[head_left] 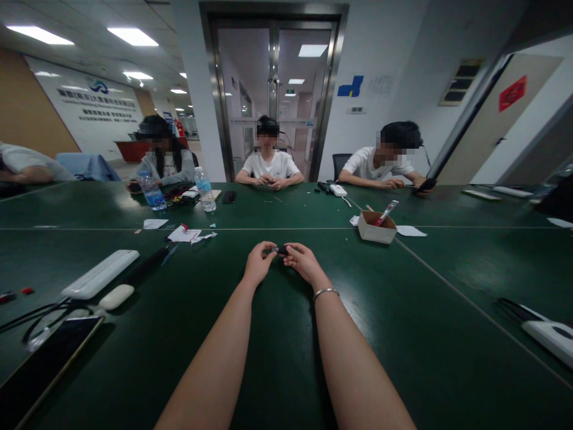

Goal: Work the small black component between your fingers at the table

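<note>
Both my hands meet just above the green table (pixel 277 334), near its middle. A small dark object (pixel 282 250) with a lighter left end is between them. My left hand (pixel 259 263) pinches its left end between thumb and fingers. At the right end, my right hand (pixel 304 263) is closed round the darker part, with a metal bangle on that wrist. The object is too small to identify, and my fingers hide part of it.
A cardboard box (pixel 376 232) stands beyond my right hand. Left are paper scraps (pixel 184 234), a white power bank (pixel 102 275), a white case (pixel 117 297) and a phone (pixel 49 358). Two bottles (pixel 205 190) (pixel 152 192) stand farther back. Several people sit across the table.
</note>
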Demonstrator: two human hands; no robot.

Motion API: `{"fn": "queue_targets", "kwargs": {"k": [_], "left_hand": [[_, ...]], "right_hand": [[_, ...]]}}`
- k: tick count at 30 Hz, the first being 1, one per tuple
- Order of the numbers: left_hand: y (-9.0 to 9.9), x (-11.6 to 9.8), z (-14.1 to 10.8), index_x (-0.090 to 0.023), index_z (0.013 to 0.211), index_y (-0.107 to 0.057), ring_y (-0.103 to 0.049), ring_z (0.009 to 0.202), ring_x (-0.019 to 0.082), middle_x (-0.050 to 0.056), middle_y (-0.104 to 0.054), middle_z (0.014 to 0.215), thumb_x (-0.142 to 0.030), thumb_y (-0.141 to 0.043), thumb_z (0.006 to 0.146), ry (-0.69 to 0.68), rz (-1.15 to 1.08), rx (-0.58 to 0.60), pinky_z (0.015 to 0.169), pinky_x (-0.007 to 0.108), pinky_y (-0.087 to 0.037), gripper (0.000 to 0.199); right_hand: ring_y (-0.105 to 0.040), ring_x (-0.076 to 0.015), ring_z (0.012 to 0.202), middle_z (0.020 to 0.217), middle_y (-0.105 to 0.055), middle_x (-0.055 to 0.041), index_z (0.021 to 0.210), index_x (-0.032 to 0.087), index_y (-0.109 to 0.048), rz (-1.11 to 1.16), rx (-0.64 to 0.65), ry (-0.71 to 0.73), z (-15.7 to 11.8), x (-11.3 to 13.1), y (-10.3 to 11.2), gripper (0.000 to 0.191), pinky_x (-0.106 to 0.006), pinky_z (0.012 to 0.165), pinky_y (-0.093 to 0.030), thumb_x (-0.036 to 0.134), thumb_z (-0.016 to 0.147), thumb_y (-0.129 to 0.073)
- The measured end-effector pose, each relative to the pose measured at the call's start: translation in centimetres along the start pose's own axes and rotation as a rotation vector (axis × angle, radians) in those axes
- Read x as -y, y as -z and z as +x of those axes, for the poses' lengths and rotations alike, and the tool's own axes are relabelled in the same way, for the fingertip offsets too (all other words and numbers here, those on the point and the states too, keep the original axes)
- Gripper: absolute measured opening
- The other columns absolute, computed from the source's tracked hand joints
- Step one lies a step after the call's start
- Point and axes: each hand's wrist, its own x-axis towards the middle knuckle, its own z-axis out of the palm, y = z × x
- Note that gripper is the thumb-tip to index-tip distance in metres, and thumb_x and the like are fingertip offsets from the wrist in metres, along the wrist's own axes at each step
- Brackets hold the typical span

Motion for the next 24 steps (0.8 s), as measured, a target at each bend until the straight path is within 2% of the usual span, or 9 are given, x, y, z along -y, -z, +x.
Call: {"fn": "queue_targets", "kwargs": {"k": [7,15,24], "left_hand": [[-0.05,0.50,0.21,-0.019,0.092,-0.067,-0.061,0.083,0.018,0.005,-0.068,0.092,-0.036,-0.057,0.080,0.060,-0.003,0.016,0.076,0.031,-0.047,0.023],[0.30,0.21,0.08,-0.018,0.085,-0.067,-0.059,0.071,0.016,0.004,-0.067,0.078,-0.049,-0.052,0.080,0.157,0.035,0.034,0.065,0.027,-0.044,0.034],[0.23,0.14,0.07,-0.019,0.074,-0.063,-0.056,0.063,0.015,0.001,-0.063,0.067,-0.057,-0.048,0.079,0.168,0.130,0.007,0.060,0.026,-0.039,0.042]], "right_hand": [[-0.062,-0.0097,0.056,0.068,-0.065,-0.0025,0.092,0.015,-0.061,-0.001,0.027,0.004,-0.08,0.02,-0.03,0.018,-0.023,0.056,-0.054,0.019,0.076,-0.068],[-0.062,-0.0100,0.056,0.069,-0.065,-0.0011,0.093,0.016,-0.062,-0.018,0.052,0.010,0.13,-0.21,0.19,0.021,-0.024,0.056,-0.055,0.017,0.074,-0.070],[-0.064,-0.0107,0.060,0.074,-0.067,-0.0028,0.092,0.016,-0.064,-0.025,0.045,0.025,0.14,-0.28,0.23,0.021,-0.025,0.060,-0.056,0.015,0.072,-0.071]]}}
